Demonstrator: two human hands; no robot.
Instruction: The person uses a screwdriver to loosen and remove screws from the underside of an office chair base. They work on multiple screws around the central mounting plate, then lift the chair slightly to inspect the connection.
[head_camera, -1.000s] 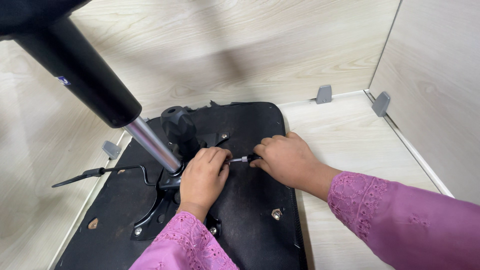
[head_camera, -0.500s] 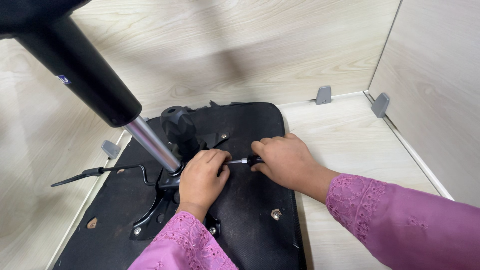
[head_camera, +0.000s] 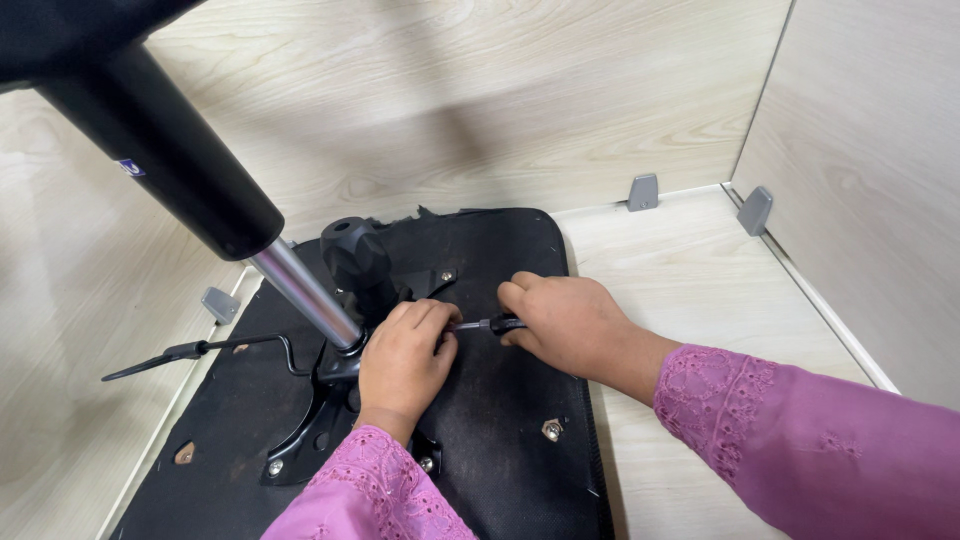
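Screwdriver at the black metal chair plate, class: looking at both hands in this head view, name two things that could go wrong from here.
1. The left hand sits right at the tip of the black-handled screwdriver held by the right hand; a slip could jab the fingers.
2. The black-and-chrome gas cylinder column leans overhead from the black metal chair plate; pushing hard might rock it or the upturned black seat base.

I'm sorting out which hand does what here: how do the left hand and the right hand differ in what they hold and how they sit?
The right hand is closed around a screwdriver by its black handle; the left hand rests on the black metal plate, fingers curled at the tool's tip. The right hand reaches in from the side, over the black seat underside; the left hand sits close by the chrome column. Both wear pink sleeves and meet at the screwdriver.
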